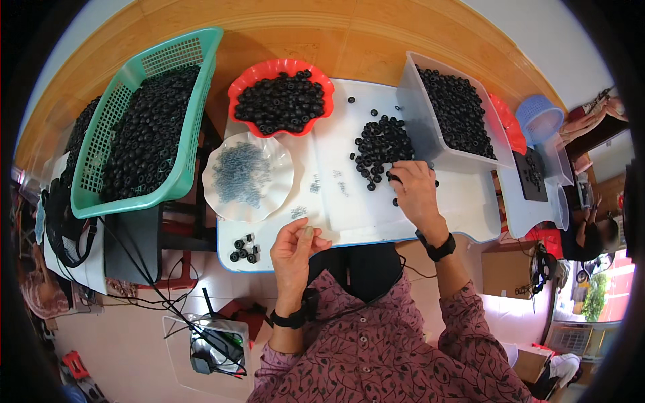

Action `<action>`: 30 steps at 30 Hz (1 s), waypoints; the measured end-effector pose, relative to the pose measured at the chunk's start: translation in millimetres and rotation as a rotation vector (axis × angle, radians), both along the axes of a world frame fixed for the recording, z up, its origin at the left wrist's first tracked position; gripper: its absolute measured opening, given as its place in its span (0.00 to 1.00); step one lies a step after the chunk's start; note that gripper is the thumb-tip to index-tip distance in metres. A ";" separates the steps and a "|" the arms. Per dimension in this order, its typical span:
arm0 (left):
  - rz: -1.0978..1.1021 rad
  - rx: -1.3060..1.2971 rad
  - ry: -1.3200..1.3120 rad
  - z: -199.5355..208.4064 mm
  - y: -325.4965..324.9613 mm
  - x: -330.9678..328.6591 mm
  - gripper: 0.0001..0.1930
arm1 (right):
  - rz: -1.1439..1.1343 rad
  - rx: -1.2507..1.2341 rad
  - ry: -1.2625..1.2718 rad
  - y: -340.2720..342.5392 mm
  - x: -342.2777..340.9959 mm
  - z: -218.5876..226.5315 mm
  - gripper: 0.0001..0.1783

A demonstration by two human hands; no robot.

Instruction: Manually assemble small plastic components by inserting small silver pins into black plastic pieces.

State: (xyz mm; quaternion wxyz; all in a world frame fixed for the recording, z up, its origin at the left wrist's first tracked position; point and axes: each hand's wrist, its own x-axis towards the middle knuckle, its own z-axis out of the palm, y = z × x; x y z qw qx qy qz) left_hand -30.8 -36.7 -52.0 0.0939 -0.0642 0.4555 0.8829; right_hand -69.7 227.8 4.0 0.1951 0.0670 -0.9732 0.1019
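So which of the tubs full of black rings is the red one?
The scalloped red bowl at the back middle of the white table. The basket left of it is green mesh, and the bin to its right is clear plastic.

A white table (349, 221) carries a red bowl (282, 74) of black rings, a white dish (279, 168) of small metal bits and a clear bin (420, 107). Loose black rings (381, 144) lie mid-table, with 1 small cluster (244, 250) near its front-left edge.

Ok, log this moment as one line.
left hand: raised, fingertips pinched, contents unclear | right hand: on loose pile of small black rubber rings | white tabletop | red scalloped plastic bowl: full of rings
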 end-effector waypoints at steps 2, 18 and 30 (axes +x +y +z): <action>0.000 0.006 0.001 -0.4 -1.1 0.2 0.12 | -0.063 -0.018 0.004 6.3 2.0 -0.2 0.10; -0.005 -0.006 -0.014 2.8 -1.3 -0.9 0.12 | 0.105 -0.057 -0.021 -17.6 -11.4 -6.9 0.07; -0.010 0.006 -0.013 2.1 -1.4 -2.0 0.11 | 0.005 0.009 -0.023 -25.4 -19.6 -6.9 0.04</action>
